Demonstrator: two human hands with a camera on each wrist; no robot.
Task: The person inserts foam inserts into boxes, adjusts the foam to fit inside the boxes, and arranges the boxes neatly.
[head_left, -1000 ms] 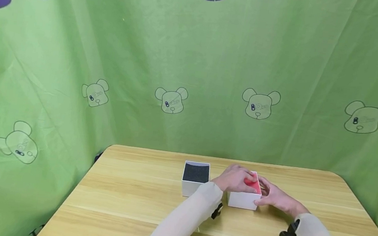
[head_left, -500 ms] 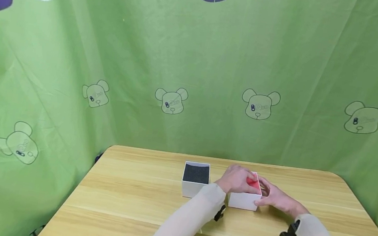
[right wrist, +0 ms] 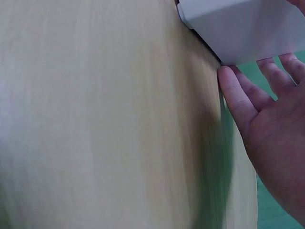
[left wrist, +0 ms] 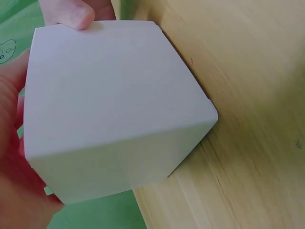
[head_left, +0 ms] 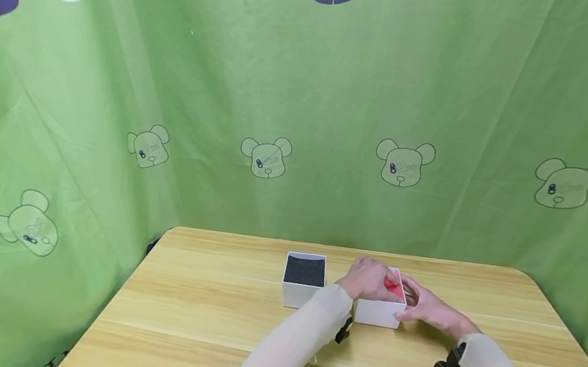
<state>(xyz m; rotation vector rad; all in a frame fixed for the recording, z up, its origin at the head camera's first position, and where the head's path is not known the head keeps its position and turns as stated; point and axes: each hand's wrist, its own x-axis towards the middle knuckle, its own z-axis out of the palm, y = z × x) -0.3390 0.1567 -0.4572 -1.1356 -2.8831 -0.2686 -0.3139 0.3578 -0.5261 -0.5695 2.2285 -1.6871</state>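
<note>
An open white box (head_left: pixel 377 313) with red inside (head_left: pixel 395 287) stands on the table in the head view. My left hand (head_left: pixel 369 280) reaches over its left rim, thumb and fingers bent down into the red part. The fingertips are hidden, and whether they pinch anything cannot be seen. Steadying the same box from the right, my right hand (head_left: pixel 430 307) has its thumb by the front corner and its fingers behind the side. The left wrist view shows the box's plain white faces (left wrist: pixel 109 86) up close. In the right wrist view, the fingers (right wrist: pixel 236 98) touch the box's lower edge.
A second white box (head_left: pixel 301 296) with a black, foam-like filling (head_left: pixel 305 270) stands left of the first, close to my left forearm. Both rest on a wood-grain table (head_left: pixel 186 306). A green printed curtain (head_left: pixel 319 206) hangs behind the table and along its sides.
My left hand and forearm have shifted slightly to the right, and its fingers now sit a little differently in the red part. The right hand and both boxes stay put.
</note>
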